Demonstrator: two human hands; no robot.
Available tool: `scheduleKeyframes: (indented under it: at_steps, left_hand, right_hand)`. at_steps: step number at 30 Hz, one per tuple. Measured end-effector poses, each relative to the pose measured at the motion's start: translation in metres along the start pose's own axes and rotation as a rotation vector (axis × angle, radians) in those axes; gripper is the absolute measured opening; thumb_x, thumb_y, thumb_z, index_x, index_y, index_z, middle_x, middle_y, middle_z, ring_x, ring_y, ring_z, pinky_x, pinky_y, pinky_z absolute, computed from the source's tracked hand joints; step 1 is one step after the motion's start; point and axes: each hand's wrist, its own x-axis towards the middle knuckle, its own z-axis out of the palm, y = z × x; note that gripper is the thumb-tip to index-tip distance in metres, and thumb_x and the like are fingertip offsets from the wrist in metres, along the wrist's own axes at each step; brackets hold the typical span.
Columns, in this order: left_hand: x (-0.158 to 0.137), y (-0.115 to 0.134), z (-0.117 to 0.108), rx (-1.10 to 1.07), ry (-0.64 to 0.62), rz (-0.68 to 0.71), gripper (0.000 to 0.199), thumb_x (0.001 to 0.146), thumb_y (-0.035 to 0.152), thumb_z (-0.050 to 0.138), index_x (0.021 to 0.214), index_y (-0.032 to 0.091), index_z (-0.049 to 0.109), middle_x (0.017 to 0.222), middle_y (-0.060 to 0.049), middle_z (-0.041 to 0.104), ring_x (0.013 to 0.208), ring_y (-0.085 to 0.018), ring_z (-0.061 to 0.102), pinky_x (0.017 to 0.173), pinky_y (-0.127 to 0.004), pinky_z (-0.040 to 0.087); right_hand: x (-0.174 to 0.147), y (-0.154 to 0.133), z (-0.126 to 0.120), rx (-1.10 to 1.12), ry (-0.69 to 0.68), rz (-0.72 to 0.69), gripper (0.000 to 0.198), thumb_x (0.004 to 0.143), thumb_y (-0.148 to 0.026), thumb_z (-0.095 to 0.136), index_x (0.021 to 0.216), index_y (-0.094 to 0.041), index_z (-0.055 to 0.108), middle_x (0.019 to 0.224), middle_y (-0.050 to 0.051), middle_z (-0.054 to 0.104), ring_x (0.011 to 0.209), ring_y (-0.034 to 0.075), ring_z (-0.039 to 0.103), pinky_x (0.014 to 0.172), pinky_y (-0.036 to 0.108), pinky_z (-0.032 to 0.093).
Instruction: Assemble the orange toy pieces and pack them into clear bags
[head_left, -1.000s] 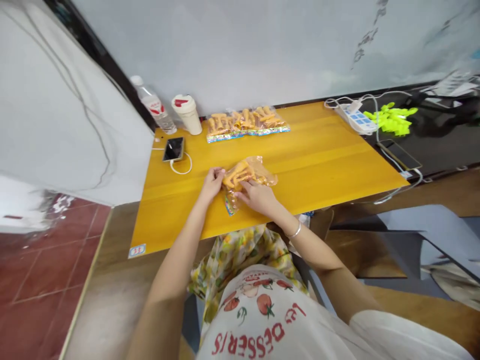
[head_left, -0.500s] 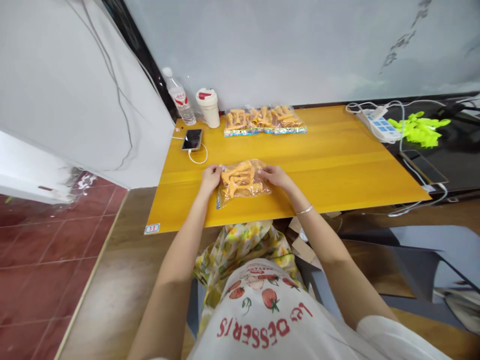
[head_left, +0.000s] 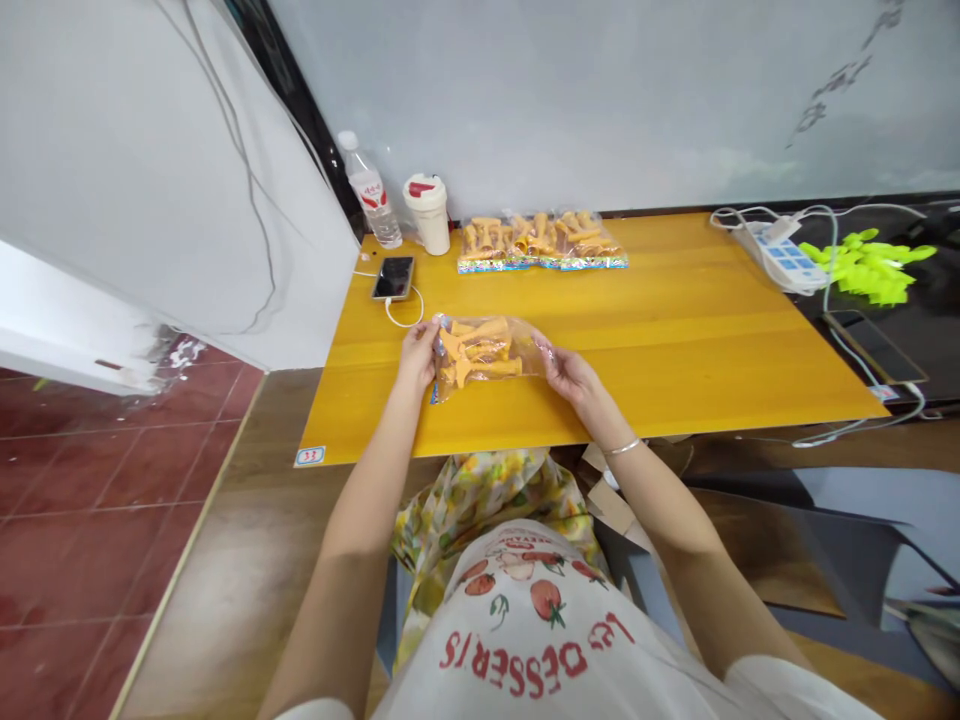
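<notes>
A clear plastic bag (head_left: 491, 352) with several orange plastic pieces inside lies between my two hands, near the front of the yellow table (head_left: 645, 340). My left hand (head_left: 420, 352) pinches its left end, where a coloured printed strip runs. At the other end, my right hand (head_left: 571, 378) grips the clear plastic, which is drawn out past the orange pieces. Whether the bag touches the tabletop, I cannot tell. Farther back, a row of similar filled bags (head_left: 540, 240) lies against the wall side.
At the back left stand a water bottle (head_left: 370, 192) and a white cup (head_left: 429, 215). A phone (head_left: 394, 278) with a white cable lies before them. On the right are a power strip (head_left: 787, 258), bright green pieces (head_left: 870, 265) and another phone (head_left: 876, 345).
My right hand has moved right and pulled the bag's end out longer and flatter. The left hand keeps its pinch on the other end. The view has shifted slightly.
</notes>
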Motion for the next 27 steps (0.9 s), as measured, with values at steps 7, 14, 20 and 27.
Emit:
scheduleKeyframes:
  at_steps: [7, 14, 20, 27]
  left_hand:
    - [0.003, -0.001, -0.018, 0.188, -0.012, 0.112, 0.032, 0.079, 0.045, 0.075, 0.09, 0.019, 0.059, 0.089, -0.004, 0.072, 0.082, -0.015, 0.068, 0.083, -0.029, 0.053]
    - [-0.003, -0.002, -0.03, 1.054, 0.0, 0.451, 0.026, 0.088, 0.037, 0.057, 0.07, 0.02, 0.064, 0.081, -0.009, 0.065, 0.094, -0.025, 0.057, 0.099, -0.042, 0.04]
    - [-0.01, -0.001, -0.023, 0.987, -0.084, 0.402, 0.028, 0.086, 0.027, 0.056, 0.058, 0.02, 0.056, 0.06, 0.0, 0.051, 0.067, -0.017, 0.046, 0.073, -0.029, 0.036]
    - [-0.018, -0.004, -0.02, 0.761, -0.083, 0.318, 0.025, 0.088, 0.026, 0.059, 0.065, 0.019, 0.054, 0.055, 0.005, 0.048, 0.056, -0.012, 0.041, 0.059, -0.023, 0.029]
  right_hand:
    - [0.011, 0.004, -0.017, -0.584, -0.178, -0.257, 0.033, 0.089, -0.028, 0.065, 0.121, -0.018, 0.064, 0.086, 0.001, 0.075, 0.051, 0.007, 0.062, 0.054, 0.017, 0.057]
    - [0.015, 0.002, -0.024, -1.569, -0.575, -1.115, 0.072, 0.087, -0.058, 0.063, 0.147, -0.021, 0.046, 0.155, 0.017, 0.042, 0.146, 0.032, 0.035, 0.119, 0.055, 0.029]
    - [0.017, 0.004, -0.015, -1.906, -0.645, -1.176, 0.092, 0.084, -0.068, 0.061, 0.156, -0.024, 0.026, 0.162, 0.02, 0.023, 0.151, 0.036, 0.02, 0.119, 0.063, 0.022]
    - [0.008, 0.001, 0.002, -1.933, -0.561, -1.1, 0.084, 0.084, -0.064, 0.06, 0.15, -0.017, 0.037, 0.145, 0.022, 0.044, 0.132, 0.04, 0.043, 0.111, 0.06, 0.033]
